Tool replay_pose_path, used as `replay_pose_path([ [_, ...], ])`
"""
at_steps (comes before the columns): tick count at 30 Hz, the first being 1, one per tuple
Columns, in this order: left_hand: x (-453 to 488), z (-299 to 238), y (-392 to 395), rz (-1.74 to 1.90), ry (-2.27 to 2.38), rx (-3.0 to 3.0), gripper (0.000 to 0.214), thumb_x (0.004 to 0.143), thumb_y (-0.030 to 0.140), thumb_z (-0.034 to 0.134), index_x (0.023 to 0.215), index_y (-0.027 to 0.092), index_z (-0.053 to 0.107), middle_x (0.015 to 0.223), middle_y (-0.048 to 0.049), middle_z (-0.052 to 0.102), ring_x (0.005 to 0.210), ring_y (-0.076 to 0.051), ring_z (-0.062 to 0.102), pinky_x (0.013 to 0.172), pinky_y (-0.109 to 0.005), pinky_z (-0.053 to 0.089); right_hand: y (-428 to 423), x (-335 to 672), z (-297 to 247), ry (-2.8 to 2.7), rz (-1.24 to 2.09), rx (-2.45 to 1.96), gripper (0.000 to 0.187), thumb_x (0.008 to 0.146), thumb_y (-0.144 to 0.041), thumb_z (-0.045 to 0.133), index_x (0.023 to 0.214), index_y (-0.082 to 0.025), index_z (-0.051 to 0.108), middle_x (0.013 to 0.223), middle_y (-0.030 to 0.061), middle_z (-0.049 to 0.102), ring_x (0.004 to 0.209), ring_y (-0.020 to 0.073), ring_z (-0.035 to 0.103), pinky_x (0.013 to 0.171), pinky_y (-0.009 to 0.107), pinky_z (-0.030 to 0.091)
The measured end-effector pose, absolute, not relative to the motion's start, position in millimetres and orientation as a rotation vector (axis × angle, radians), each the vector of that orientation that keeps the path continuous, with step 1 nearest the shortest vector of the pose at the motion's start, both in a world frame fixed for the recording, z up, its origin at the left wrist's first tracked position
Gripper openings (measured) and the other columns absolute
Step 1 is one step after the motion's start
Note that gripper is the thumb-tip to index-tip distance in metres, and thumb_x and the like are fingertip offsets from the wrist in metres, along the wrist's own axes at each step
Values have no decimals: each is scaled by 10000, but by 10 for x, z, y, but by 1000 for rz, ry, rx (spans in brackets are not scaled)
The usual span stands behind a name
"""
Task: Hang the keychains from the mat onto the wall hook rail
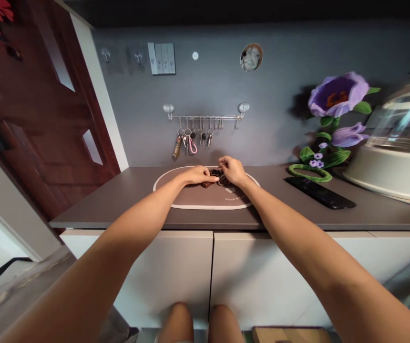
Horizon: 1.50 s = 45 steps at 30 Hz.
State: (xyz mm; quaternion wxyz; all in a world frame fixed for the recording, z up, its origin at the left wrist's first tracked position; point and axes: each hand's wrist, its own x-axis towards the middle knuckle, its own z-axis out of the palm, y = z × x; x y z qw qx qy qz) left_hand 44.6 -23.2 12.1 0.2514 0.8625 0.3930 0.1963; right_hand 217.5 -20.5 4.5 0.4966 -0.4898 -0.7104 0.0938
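Both my arms reach out over a grey counter [119, 200] to an oval brown mat [198, 197] with a white border. My left hand [198, 175] and my right hand [231, 170] meet at the far side of the mat, fingers curled round a small dark bunch of keys [218, 175] that lies between them. A small brown tag shows under my left fingertips. On the wall just behind the mat, a metal hook rail [205, 116] carries several hanging keys and key fobs.
A black phone [319, 193] lies on the counter to the right, beside a purple fabric flower [337, 102]. A white appliance with a clear lid [398, 147] stands far right. A dark red door [36, 109] is at left. White cabinet doors [255, 276] are below.
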Motion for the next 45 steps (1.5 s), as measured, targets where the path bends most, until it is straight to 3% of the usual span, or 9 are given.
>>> replay_pose_path([
  [9,411,153,-196,516,1091,2241,316,599,435,641,562,126,586,530,-17,580,488,-93,482,501,-221,332,-202,2156,37,-1765,166,-1264,204,711,-64,505,845,-164,622,729,26,641,732,138,578,793,264,411],
  [15,370,107,-152,673,1105,2081,291,626,367,634,496,125,540,450,-2,505,433,-74,426,472,-217,313,-211,2137,39,-1749,216,-1259,193,697,-53,521,827,-152,624,713,27,636,733,140,580,808,274,408],
  [20,360,76,-61,873,1041,1792,225,668,319,614,593,121,536,480,11,481,428,-62,416,463,-205,312,-221,2121,39,-1784,170,-1266,189,698,-70,529,837,-156,625,773,32,650,788,145,577,823,281,417],
  [31,360,185,-16,1119,937,1246,178,688,282,582,793,140,556,671,-12,570,641,-94,554,684,-249,468,-269,2090,65,-1824,162,-1324,209,725,-69,516,891,-143,619,782,47,654,785,152,593,806,286,426],
  [41,308,281,-52,1107,669,1044,173,716,311,524,796,161,553,794,-87,635,879,-225,610,884,-406,436,-286,2091,62,-1919,62,-1335,226,771,-171,483,960,-158,606,940,67,649,850,159,587,813,293,426],
  [45,312,296,-58,1118,579,1057,201,729,313,510,853,161,553,818,-86,637,915,-234,605,904,-426,419,-344,2055,83,-1933,107,-1228,216,782,-246,486,950,-170,599,864,48,651,757,145,577,747,287,436],
])
